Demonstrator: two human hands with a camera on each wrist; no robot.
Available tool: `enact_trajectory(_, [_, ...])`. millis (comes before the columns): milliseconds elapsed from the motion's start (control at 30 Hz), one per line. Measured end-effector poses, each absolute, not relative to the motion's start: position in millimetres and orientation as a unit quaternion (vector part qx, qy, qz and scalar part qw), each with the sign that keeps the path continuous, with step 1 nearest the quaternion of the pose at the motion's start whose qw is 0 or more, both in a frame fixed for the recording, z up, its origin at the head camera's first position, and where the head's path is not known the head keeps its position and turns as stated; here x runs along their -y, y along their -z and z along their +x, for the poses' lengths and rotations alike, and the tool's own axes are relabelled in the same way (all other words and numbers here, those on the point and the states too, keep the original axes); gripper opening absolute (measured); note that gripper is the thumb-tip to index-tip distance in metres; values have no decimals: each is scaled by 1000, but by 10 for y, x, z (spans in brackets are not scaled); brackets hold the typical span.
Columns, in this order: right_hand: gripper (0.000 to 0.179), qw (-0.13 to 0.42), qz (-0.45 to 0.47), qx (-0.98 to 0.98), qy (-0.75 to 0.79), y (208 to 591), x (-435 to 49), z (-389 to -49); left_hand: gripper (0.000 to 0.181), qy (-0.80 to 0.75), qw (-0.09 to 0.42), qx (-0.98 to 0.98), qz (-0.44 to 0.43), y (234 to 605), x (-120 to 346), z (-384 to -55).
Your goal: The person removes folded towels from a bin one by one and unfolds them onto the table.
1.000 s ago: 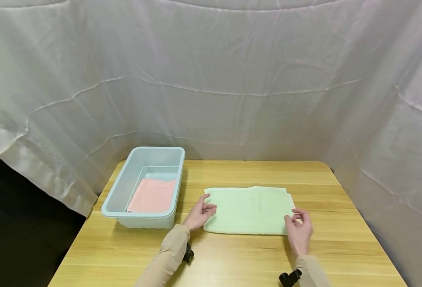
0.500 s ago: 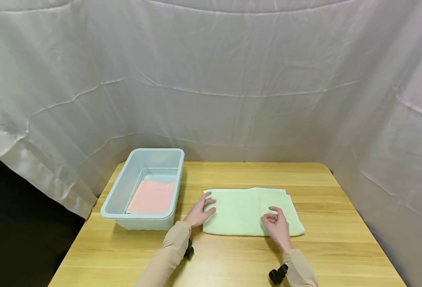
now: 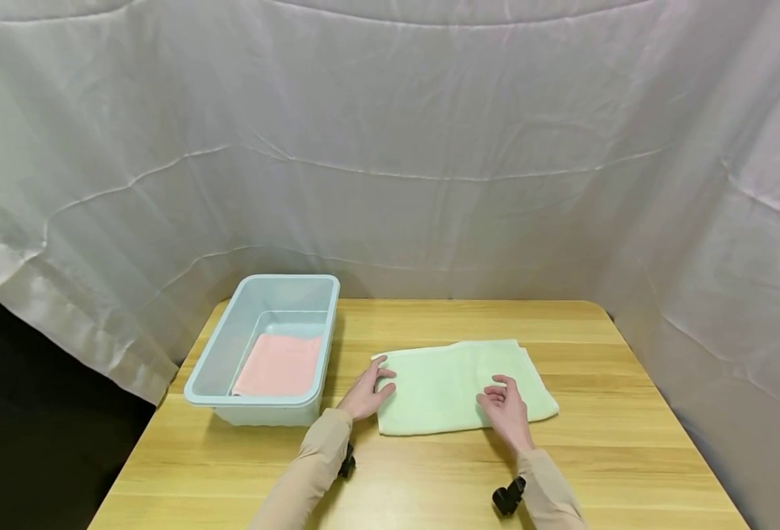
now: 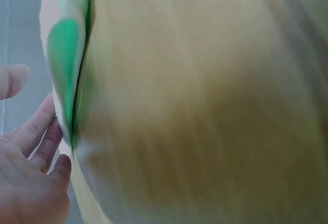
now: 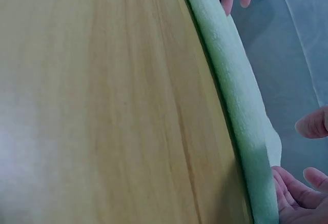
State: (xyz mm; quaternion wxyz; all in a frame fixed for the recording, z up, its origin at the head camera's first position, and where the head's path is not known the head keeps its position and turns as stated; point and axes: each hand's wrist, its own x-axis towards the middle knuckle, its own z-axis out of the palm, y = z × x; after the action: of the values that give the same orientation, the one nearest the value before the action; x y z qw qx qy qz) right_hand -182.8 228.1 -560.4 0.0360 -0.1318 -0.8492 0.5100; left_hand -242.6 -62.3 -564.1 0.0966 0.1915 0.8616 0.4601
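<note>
A pale green towel, folded into a flat rectangle, lies slightly turned on the wooden table. My left hand is at the towel's left edge, its fingers spread and the thumb apart from them. In the left wrist view, the fingertips of the left hand meet the layered end of the towel, where a fold gapes a little. My right hand rests on the towel's right half with loosely bent fingers. From the right wrist view, the thumb of the right hand stands clear of the fingers touching the cloth.
A light blue plastic bin stands on the left of the table, with a folded pink towel on its floor. A grey curtain hangs behind the table and along its sides.
My right hand has moved left from the towel's right edge onto its top. The towel has turned slightly, its right end swinging away from me. The left hand has barely shifted.
</note>
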Motion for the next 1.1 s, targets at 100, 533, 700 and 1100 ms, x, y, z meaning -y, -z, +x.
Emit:
enact_trajectory(100, [53, 36, -122, 849, -513, 5608, -2263, -1863, 60, -456, 89, -865, 192, 5644, 637, -2414])
enact_trajectory(533, [59, 33, -84, 861, -501, 5679, -2164, -2035, 55, -415, 26, -893, 174, 5718, 668, -2369])
enact_trajectory(700, [63, 32, -73, 867, -493, 5683, -2138, -2105, 57, -430, 32, -884, 181, 5700, 691, -2344])
enact_trajectory(1100, [64, 36, -48, 870, -490, 5750, -2145, -2289, 61, -417, 29, -890, 181, 5653, 744, -2243])
